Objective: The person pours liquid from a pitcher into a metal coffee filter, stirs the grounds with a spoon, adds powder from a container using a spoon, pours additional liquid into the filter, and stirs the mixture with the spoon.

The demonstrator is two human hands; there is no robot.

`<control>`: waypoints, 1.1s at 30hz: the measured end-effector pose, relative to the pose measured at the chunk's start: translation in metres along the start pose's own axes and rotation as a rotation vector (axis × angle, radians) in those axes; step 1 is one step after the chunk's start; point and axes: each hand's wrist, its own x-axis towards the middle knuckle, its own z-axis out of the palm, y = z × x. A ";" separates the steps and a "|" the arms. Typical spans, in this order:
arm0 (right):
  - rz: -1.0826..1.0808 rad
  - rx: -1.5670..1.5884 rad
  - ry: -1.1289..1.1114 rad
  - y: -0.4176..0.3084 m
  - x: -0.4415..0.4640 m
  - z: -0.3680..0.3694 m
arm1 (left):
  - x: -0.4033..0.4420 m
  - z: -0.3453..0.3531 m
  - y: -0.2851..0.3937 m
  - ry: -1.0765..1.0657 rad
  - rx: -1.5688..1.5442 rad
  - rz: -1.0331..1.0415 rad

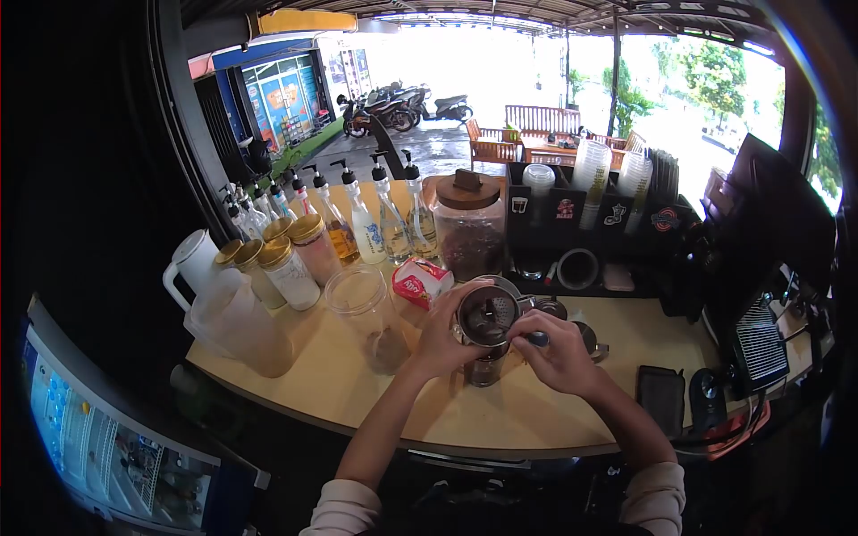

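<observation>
My left hand (444,335) is wrapped round the side of a round metal strainer (506,308), whose perforated inside shows with dark contents in it. My right hand (559,351) is closed on a thin utensil with a dark handle end (537,339) at the strainer's right rim; its other end is hard to make out. Beneath the strainer stands a small glass (483,373) with something dark inside. A red and white packet (422,282) lies just beyond my left hand. To the left of that hand is a clear plastic jar (356,299) with brownish contents low down.
Pump bottles (368,223) line the counter's back left, behind gold-lidded jars (288,275). A cloudy pitcher (234,317) stands at the left. A wooden-lidded jar (469,228) and a black cup organizer (572,210) stand behind. A dark wallet-like item (660,397) and a machine (760,335) are at right.
</observation>
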 end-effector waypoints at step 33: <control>0.171 0.153 -0.243 -0.008 0.053 -0.033 | 0.008 -0.023 0.022 -0.195 0.314 0.114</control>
